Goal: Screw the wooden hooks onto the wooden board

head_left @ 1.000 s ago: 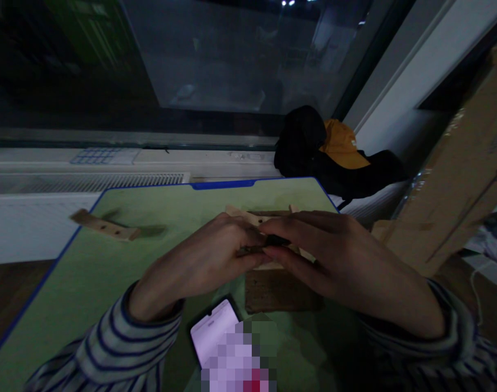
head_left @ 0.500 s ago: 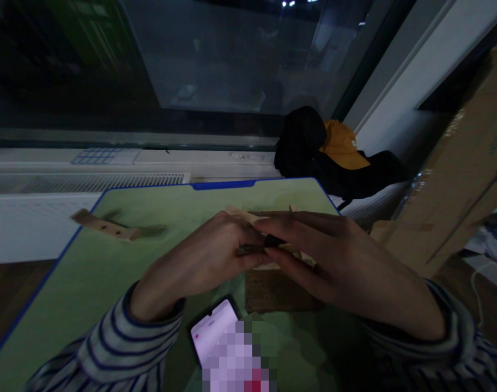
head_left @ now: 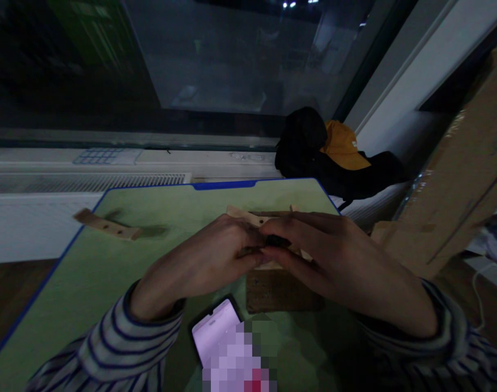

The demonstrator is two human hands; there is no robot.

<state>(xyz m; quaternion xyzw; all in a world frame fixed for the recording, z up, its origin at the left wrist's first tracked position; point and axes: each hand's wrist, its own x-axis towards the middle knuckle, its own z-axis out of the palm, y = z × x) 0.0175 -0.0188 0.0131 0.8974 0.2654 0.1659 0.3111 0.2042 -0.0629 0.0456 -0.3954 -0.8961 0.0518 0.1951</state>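
Observation:
Both hands meet above a brown wooden block (head_left: 283,292) on the green tabletop. My left hand (head_left: 210,256) has its fingers curled and pinched together; what lies between them is mostly hidden. Close against its fingertips, my right hand (head_left: 326,247) pinches around a small dark piece (head_left: 278,240), too shaded to make out. Behind the fingers, a pale wooden strip with a hole (head_left: 244,214) shows in part. More light wood lies under the hands, largely covered by them.
A curved wooden piece with two holes (head_left: 111,227) lies on the table's left side. Nearest me is a lit phone (head_left: 218,329), partly pixelated. Beyond the table (head_left: 183,209) are a radiator (head_left: 89,182), a dark bag with an orange cap (head_left: 342,147), and a large cardboard box (head_left: 456,163) to the right.
My right fingertips have shifted slightly left, closer to my left fingers. The hole in the pale strip shows now. Otherwise the scene is much the same.

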